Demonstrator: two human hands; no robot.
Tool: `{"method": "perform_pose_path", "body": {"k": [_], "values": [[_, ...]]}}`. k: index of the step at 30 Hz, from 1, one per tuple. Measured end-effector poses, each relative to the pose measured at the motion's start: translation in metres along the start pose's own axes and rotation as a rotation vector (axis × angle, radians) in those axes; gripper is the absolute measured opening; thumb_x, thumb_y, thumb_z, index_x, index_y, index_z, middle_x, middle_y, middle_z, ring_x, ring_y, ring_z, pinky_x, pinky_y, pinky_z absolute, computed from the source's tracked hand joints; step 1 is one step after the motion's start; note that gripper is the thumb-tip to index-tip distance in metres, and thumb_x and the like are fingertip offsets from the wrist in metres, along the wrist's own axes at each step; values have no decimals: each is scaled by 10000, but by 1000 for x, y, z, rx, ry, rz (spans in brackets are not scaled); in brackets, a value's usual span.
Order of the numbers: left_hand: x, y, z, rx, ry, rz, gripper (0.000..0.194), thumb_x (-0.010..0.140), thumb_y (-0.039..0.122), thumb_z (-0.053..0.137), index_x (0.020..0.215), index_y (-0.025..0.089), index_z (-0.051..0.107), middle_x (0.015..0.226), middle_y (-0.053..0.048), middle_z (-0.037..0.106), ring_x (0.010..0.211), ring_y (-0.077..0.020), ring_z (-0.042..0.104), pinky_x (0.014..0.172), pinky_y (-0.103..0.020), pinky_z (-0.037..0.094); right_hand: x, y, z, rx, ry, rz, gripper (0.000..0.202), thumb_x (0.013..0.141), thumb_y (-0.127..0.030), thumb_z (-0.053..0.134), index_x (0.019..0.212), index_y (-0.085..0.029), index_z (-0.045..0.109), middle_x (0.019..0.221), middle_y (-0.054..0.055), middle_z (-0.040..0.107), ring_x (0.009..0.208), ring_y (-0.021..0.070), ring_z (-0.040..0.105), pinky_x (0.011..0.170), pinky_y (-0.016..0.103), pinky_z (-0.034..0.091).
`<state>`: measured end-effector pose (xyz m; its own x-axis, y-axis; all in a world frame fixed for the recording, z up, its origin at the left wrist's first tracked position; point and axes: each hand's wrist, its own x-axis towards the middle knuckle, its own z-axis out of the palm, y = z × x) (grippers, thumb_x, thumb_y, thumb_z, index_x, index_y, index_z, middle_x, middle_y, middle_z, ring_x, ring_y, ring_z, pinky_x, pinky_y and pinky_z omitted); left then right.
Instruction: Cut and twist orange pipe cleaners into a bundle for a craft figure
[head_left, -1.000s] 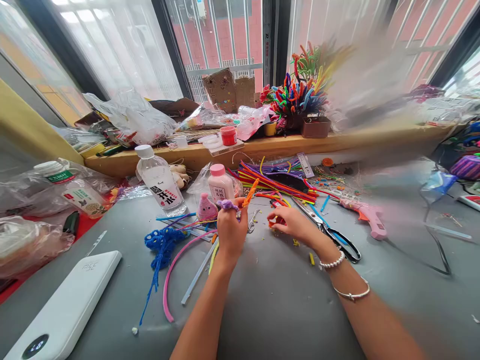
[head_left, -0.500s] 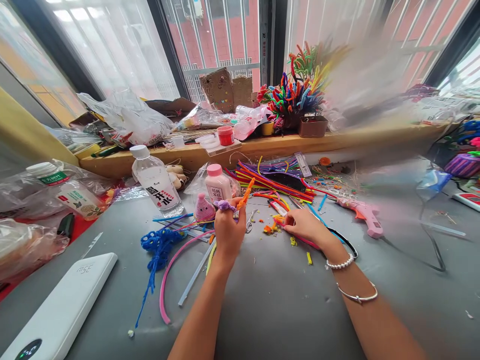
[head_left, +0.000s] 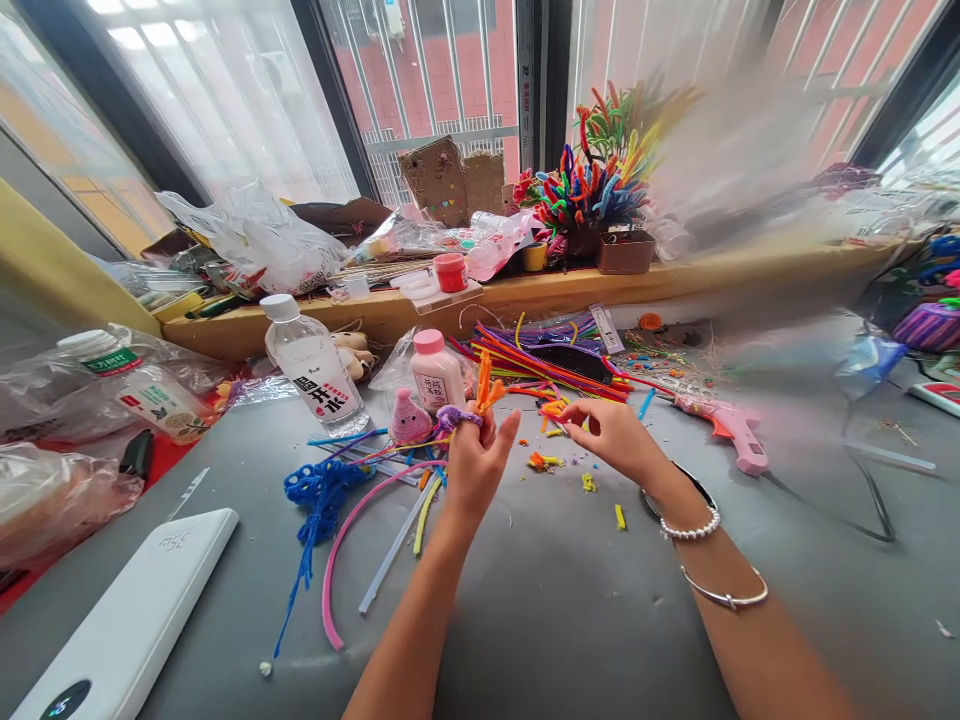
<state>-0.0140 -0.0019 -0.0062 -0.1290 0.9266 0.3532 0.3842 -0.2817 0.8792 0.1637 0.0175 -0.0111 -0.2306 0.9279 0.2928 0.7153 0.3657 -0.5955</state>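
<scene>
My left hand (head_left: 476, 465) holds a small purple and orange pipe-cleaner piece (head_left: 486, 392), its orange strands pointing up and its purple part by the fingers. The thumb is raised apart from that piece. To the right, my right hand (head_left: 611, 435) has thumb and forefinger pinched together beside small orange bits (head_left: 553, 408); what is between the fingertips is too small to make out. Orange and yellow scraps (head_left: 544, 461) lie between the hands. Just left of my left hand stands a pink knitted figure (head_left: 409, 418), in front of a pink-capped bottle (head_left: 437, 372).
Colourful pipe cleaners (head_left: 540, 358) lie behind the hands. A pink glue gun (head_left: 739, 430) rests at the right. A water bottle (head_left: 315, 370), blue yarn (head_left: 321, 490), a pink strip (head_left: 335, 560) and a white power bank (head_left: 135, 610) are at the left.
My left hand has turned and its thumb has lifted away; the orange strands now point more upright and look spread. My right hand has shifted slightly up and right.
</scene>
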Motion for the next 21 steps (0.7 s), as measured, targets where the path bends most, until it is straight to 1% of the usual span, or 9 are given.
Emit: {"method": "perform_pose_path", "body": {"k": [1, 2, 4, 5, 8, 11, 14, 16, 21], "values": [[0, -1, 2, -30, -28, -43, 329, 705, 418, 539, 583, 199, 325, 503, 70, 351, 456, -72, 413, 458, -206, 349, 0, -3, 1, 22, 25, -54, 150, 741, -213, 482, 799, -176, 616, 681, 9, 629, 511, 104, 495, 505, 212, 365], [0, -3, 5, -76, -54, -87, 338, 692, 418, 551, 577, 198, 322, 508, 61, 403, 475, -81, 460, 464, -209, 376, -1, -5, 3, 44, 44, -103, 146, 743, -204, 481, 801, -173, 611, 711, 14, 630, 512, 99, 488, 509, 209, 369], [1, -5, 9, -206, -135, -162, 313, 659, 391, 596, 616, 190, 360, 624, 7, 556, 591, -127, 573, 540, -245, 460, -2, -9, 6, 70, 63, -166, 136, 750, -195, 478, 805, -171, 600, 742, 21, 627, 520, 96, 483, 515, 205, 375], [1, -6, 10, -266, -163, -186, 312, 645, 372, 617, 632, 187, 365, 699, -23, 602, 647, -149, 604, 590, -275, 488, -3, -10, 8, 72, 64, -181, 131, 752, -194, 477, 804, -171, 595, 742, 22, 624, 523, 96, 483, 517, 205, 376], [1, -5, 12, -406, -194, -244, 342, 619, 310, 650, 631, 187, 331, 855, -72, 639, 717, -176, 634, 674, -340, 514, -3, -11, 11, 60, 46, -191, 117, 750, -187, 480, 792, -169, 588, 726, 20, 619, 527, 97, 488, 517, 205, 378], [1, -2, 11, -463, -200, -279, 342, 622, 266, 642, 622, 187, 309, 837, -60, 639, 687, -167, 637, 642, -341, 525, -3, -12, 11, 62, 27, -201, 109, 750, -173, 478, 775, -164, 584, 720, 16, 613, 526, 94, 489, 509, 200, 374], [1, -2, 10, -457, -173, -255, 330, 607, 248, 643, 611, 186, 319, 729, -17, 619, 662, -156, 629, 631, -327, 522, -2, -11, 11, 67, 21, -204, 111, 761, -183, 473, 774, -167, 581, 722, 14, 612, 526, 93, 492, 510, 198, 374], [2, -4, 10, -452, -125, -237, 326, 597, 254, 641, 608, 187, 322, 695, 4, 598, 646, -146, 620, 630, -318, 520, -1, -9, 11, 52, 19, -193, 115, 767, -201, 474, 781, -172, 585, 720, 13, 615, 524, 96, 493, 520, 204, 379], [4, -7, 7, -371, -21, -215, 295, 615, 279, 615, 609, 184, 336, 748, -23, 594, 672, -140, 606, 574, -260, 504, 0, -4, 8, -26, 16, -126, 124, 770, -217, 477, 772, -176, 594, 720, 16, 630, 530, 108, 510, 543, 218, 384]]}}
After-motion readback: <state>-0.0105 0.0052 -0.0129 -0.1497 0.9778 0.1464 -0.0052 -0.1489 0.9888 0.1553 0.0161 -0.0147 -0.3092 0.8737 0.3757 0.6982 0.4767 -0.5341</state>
